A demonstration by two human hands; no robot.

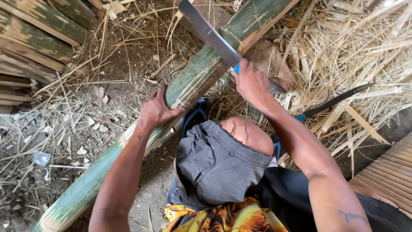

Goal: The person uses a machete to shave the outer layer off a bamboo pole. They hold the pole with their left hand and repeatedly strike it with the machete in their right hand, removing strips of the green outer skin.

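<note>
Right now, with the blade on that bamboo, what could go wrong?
1. The long flat steel blade bears on the thick green bamboo pole just above the left hand; a slip could cut it.
2. The bare knee lies under the pole.
3. Loose straw may hide footing.

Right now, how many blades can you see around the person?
2. A broad grey metal chopping blade is in the right hand, resting on the long green bamboo pole that the left hand steadies. A dark curved blade lies on the straw; more may be hidden.

No packages, labels, signs or screens appear anywhere here.
</note>
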